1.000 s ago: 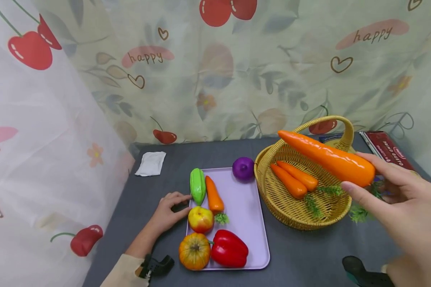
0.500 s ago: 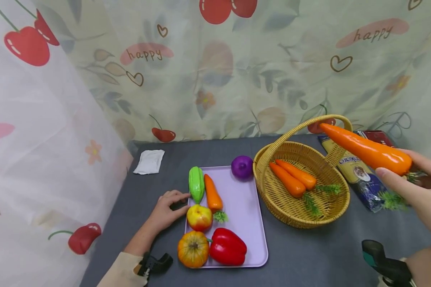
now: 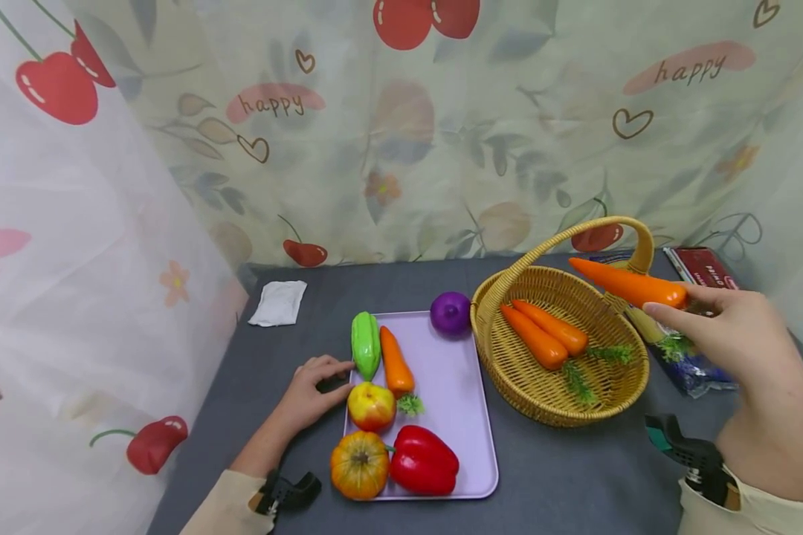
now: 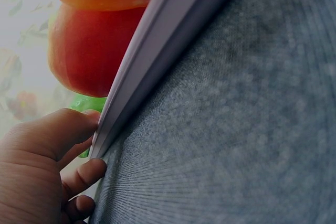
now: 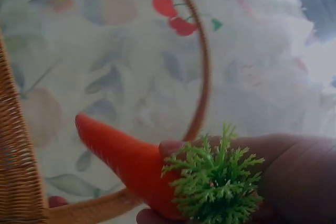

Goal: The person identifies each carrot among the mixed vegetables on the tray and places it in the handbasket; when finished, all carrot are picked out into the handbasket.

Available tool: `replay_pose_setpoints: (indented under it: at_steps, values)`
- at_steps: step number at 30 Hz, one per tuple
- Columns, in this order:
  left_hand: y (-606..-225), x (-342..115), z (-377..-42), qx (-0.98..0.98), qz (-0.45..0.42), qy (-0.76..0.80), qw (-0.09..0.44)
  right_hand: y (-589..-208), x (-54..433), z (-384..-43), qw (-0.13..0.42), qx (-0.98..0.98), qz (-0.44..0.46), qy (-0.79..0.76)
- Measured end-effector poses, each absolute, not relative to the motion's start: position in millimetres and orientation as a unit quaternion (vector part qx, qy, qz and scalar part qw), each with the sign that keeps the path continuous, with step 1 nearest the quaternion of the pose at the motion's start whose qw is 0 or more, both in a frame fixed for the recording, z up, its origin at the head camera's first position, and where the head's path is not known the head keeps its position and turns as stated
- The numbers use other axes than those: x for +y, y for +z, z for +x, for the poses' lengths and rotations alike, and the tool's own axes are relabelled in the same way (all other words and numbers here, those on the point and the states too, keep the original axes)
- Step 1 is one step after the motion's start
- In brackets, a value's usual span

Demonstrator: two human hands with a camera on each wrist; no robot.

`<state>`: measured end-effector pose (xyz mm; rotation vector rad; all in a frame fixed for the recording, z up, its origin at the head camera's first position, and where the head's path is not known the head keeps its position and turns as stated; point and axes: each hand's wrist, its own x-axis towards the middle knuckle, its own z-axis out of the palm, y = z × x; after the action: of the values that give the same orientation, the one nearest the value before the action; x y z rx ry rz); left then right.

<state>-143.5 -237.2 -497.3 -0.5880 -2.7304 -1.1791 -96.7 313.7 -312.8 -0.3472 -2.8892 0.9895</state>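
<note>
An orange carrot (image 3: 629, 284) with a green leafy top is held at its thick end by my right hand (image 3: 723, 319), above the right rim of the wicker basket (image 3: 522, 401). Its narrow tip points left; in the right wrist view its leafy top (image 5: 218, 182) hangs over the fingers. Two more carrots (image 3: 535, 338) lie inside the basket. My left hand (image 3: 314, 394) touches the left rim of the lilac tray (image 3: 451, 416) with relaxed fingers, near a green star fruit-like piece (image 3: 366, 345) and a red-yellow apple-like fruit (image 3: 372, 406).
On the tray lie another carrot (image 3: 397, 362), a red bell pepper (image 3: 424, 461) and a small pumpkin (image 3: 361, 464). A purple onion-like ball (image 3: 451, 313) sits at its far right corner. A white folded tissue (image 3: 277, 303) lies back left; packages (image 3: 702, 267) stand behind the basket.
My right hand carried the carrot right, off from over the basket, then back left and lower, farther from the camera. The left hand stays at the tray rim.
</note>
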Motion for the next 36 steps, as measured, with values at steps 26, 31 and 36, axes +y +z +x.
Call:
replay_pose_setpoints:
  at_steps: [26,31,36]
  values:
    - [-497.6,-236.4,-141.9,-0.901,-0.188,-0.387,0.048,-374.7,301.1,-160.8,-0.049,-0.963,0.017,0.264]
    - [-496.8,-235.9,-141.8,-0.902,-0.185,-0.386,0.047,-373.9,299.1,-160.4,-0.064,-0.963,0.014,0.260]
    - [-496.6,-235.8,-142.4,-0.903,-0.185,-0.386,0.048,-370.7,298.5,-158.0,-0.082,-0.962,0.033,0.257]
